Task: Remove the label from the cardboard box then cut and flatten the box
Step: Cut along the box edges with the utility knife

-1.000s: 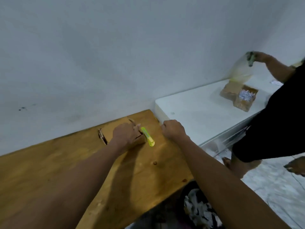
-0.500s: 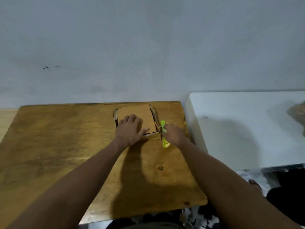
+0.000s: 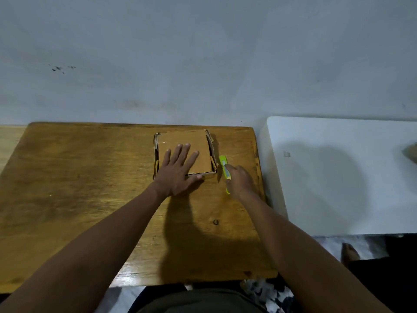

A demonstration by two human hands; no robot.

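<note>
Hands work over a cardboard box [image 3: 184, 152] lying near the far edge of a wooden table [image 3: 79, 177]. The left hand [image 3: 178, 170] presses flat on the box top with fingers straight and spread, gripping nothing. The right hand [image 3: 240, 180], just right of the box, curls its fingers round a lime-green cutter [image 3: 224, 168] whose tip points away from the person, alongside the box's right wall.

Cutting appears to be the step in hand: the box looks squashed low, with its right and left walls ragged and partly split, but it is not yet flat. No label shows on the bare top face, so that part looks done, though the other faces cannot be checked. The next move seems to call for bringing the blade to the box's near right corner and slicing along the seam, the left hand pinning the box and staying clear of the blade's line.

Whether the blade is extended cannot be told; the right hand covers most of the cutter's body. A white surface [image 3: 338, 177] stands right of the table, and a brownish object at its right edge is cut off by the frame.
</note>
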